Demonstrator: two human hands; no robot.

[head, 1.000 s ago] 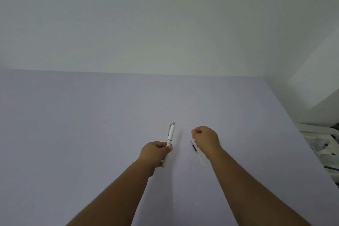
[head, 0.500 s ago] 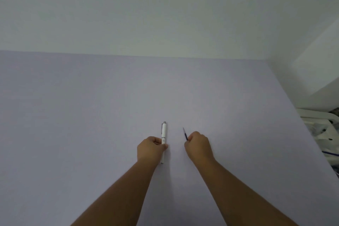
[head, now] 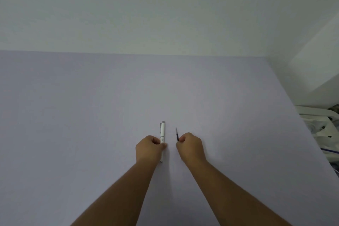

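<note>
My left hand [head: 149, 147] grips a white pen [head: 162, 132] around its middle; the clip end points away from me and the tip end shows below my fist. My right hand [head: 190, 146] pinches a thin dark pen refill [head: 177, 134], whose tip sticks out away from me; the rest of it is hidden in my fist. Both hands are low over the pale lilac table [head: 91, 115], a small gap apart.
A white wall rises behind the table's far edge. Off the table's right edge stands white plastic furniture [head: 315, 113] with clutter in it. The table's right edge runs diagonally toward me.
The refill now points away from me instead of back toward me. Both hands have drawn closer together and lower to the table, and the pen now stands straighter.
</note>
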